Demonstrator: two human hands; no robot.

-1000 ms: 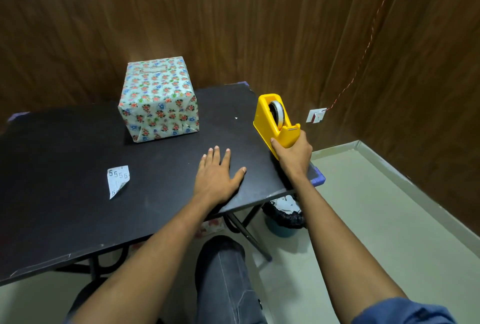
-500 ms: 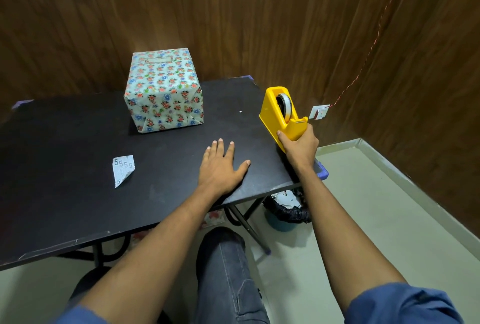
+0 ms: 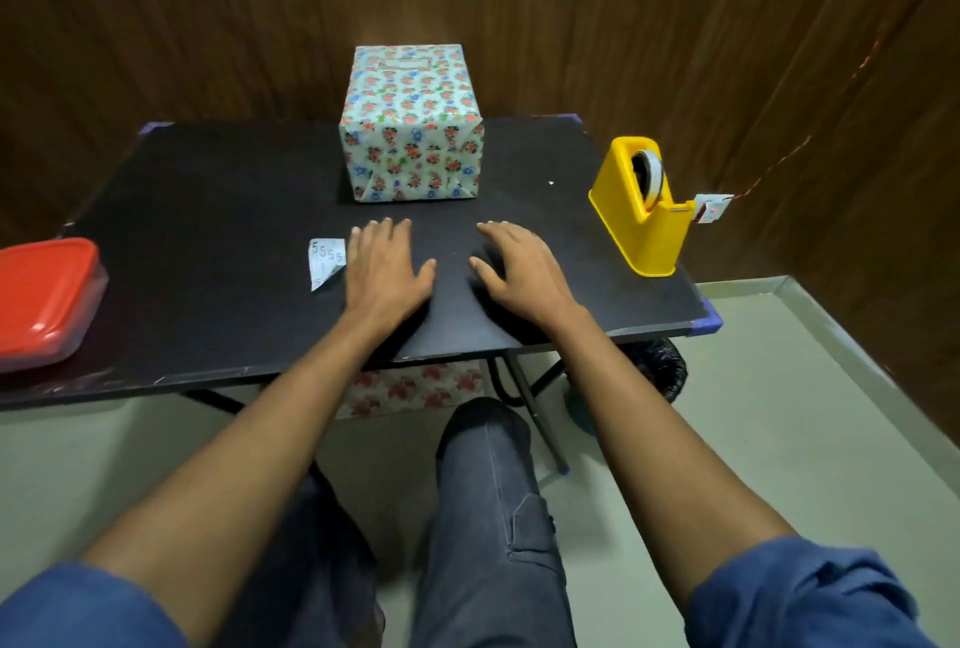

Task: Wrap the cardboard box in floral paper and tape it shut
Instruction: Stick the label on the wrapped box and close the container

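Both hands flat on the black tabletop [image 3: 208,211], job looks done.

Left hand [image 3: 387,265] and right hand [image 3: 522,271] rest palm-down, fingers relaxed, holding nothing; the floral-papered cube box [image 3: 413,128] stands upright just beyond the fingertips, folded end facing them, no clear long axis; yellow plastic tape dispenser [image 3: 641,211] parked right.

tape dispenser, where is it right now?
In the head view the yellow tape dispenser stands on the black table near its right edge, right of the wrapped box and clear of the right hand.
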